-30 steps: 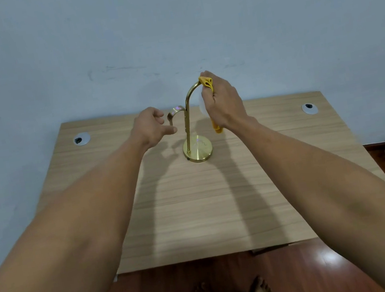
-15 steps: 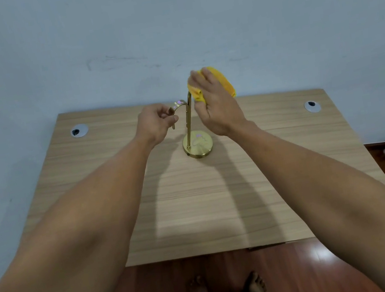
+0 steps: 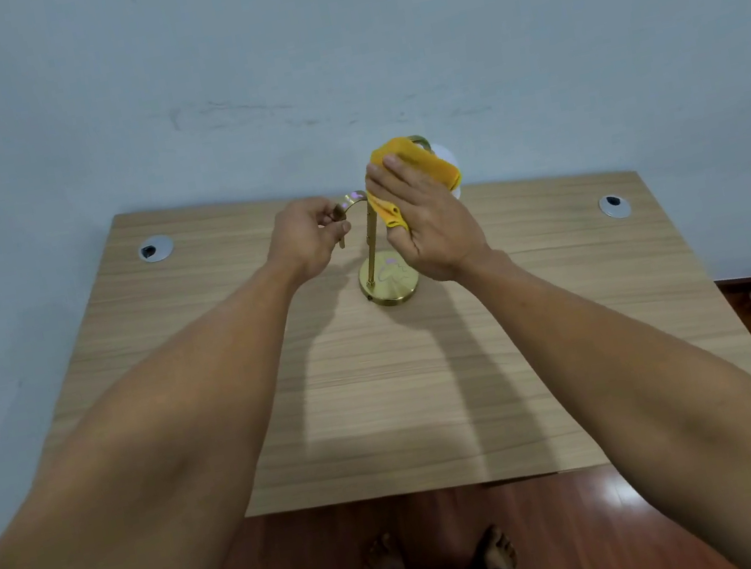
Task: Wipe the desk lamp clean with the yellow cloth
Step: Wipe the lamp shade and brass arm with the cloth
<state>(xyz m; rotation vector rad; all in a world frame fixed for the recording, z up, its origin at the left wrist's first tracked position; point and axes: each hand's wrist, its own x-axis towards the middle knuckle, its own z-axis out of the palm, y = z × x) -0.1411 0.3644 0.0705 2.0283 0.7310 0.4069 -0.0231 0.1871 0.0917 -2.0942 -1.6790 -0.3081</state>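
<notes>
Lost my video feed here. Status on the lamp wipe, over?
Left hand pinching the lamp's small curved arm. Right hand pressing yellow cloth on desk lamp top. Nothing else on the desk in the way.

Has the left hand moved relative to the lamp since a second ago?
Yes. The left hand moved right, closing in on the brass desk lamp; it now pinches the small curved arm it earlier hovered beside.
</notes>
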